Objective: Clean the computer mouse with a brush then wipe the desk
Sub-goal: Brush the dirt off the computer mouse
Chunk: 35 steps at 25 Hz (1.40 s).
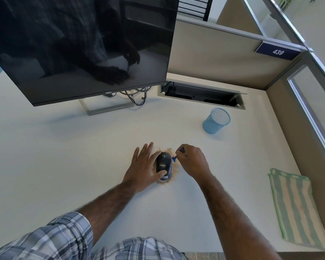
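Observation:
A black computer mouse lies on the white desk, ringed by tan crumbs. My left hand rests against the mouse's left side, thumb pressed on its near end, fingers spread flat on the desk. My right hand is closed on a small blue brush, whose tip touches the mouse's right side. Most of the brush is hidden in my fist. A folded green and beige striped cloth lies at the desk's right edge.
A dark Dell monitor on a silver stand stands at the back left, cables behind it. A blue mesh pen cup sits right of centre. An open cable tray is set into the desk at the back. Partition walls close the back and right.

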Motion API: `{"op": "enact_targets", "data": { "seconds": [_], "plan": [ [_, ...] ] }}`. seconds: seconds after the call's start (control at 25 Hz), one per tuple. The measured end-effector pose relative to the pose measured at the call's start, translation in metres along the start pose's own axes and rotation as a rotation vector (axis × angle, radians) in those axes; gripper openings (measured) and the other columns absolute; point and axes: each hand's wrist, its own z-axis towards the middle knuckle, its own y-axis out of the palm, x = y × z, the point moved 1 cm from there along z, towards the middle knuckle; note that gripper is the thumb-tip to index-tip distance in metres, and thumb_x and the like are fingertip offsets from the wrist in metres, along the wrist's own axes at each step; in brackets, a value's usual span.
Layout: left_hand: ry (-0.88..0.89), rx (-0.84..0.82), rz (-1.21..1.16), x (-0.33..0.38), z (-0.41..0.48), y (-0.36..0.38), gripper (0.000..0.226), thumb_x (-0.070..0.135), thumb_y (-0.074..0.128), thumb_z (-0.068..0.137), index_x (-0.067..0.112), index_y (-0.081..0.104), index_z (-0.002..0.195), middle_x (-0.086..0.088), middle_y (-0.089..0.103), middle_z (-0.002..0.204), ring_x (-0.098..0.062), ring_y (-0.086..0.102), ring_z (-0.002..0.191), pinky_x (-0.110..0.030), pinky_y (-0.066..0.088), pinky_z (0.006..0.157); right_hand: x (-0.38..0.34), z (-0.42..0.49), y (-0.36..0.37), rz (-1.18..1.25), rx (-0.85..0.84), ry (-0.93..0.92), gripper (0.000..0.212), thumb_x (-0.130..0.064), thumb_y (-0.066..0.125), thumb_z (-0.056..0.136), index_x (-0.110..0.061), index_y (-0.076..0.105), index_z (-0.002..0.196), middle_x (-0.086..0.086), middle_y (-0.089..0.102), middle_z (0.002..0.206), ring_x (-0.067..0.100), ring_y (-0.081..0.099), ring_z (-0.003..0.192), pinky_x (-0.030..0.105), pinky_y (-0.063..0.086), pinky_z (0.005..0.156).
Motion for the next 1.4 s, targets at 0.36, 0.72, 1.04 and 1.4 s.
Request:
{"op": "enact_targets", "data": {
  "seconds": [0.36,0.72,1.04,1.4],
  "plan": [
    [0.004,-0.002,-0.014,-0.002,-0.001,0.001,0.083,0.076,0.032,0.092,0.027,0.027,0.158,-0.006,-0.002,0.173,-0.024,-0.008,0.159,-0.047,-0.007,0.127,0.002,0.006,-0.002,0.098,0.078,0.041,0.017,-0.023,0.053,0.091,-0.022,0.07,0.09,-0.008,0.068,0.085,0.014,0.062,0.074,0.027,0.045,0.058],
    [-0.002,-0.007,-0.018,-0.001,0.0,0.001,0.084,0.077,0.03,0.091,0.027,0.027,0.158,-0.006,-0.002,0.173,-0.024,-0.008,0.159,-0.048,-0.007,0.127,0.005,0.014,0.008,0.217,0.018,0.085,0.017,-0.023,0.055,0.095,-0.018,0.071,0.095,-0.003,0.072,0.091,0.015,0.065,0.082,0.036,0.055,0.074],
    [-0.005,-0.005,-0.017,0.0,-0.001,0.0,0.086,0.077,0.029,0.09,0.026,0.028,0.158,-0.006,-0.002,0.173,-0.023,-0.008,0.159,-0.048,-0.007,0.128,0.013,-0.006,0.011,0.247,0.056,0.143,0.017,-0.02,0.055,0.091,-0.016,0.07,0.084,0.0,0.07,0.078,0.013,0.054,0.059,0.03,0.041,0.053],
    [-0.01,-0.01,-0.011,0.001,-0.001,-0.001,0.086,0.077,0.03,0.09,0.025,0.027,0.158,-0.006,-0.003,0.173,-0.023,-0.009,0.159,-0.047,-0.008,0.127,0.021,-0.025,0.006,0.165,-0.068,0.157,0.014,-0.018,0.058,0.084,-0.013,0.069,0.078,0.005,0.071,0.074,0.014,0.052,0.059,0.03,0.04,0.054]
  ]
}}
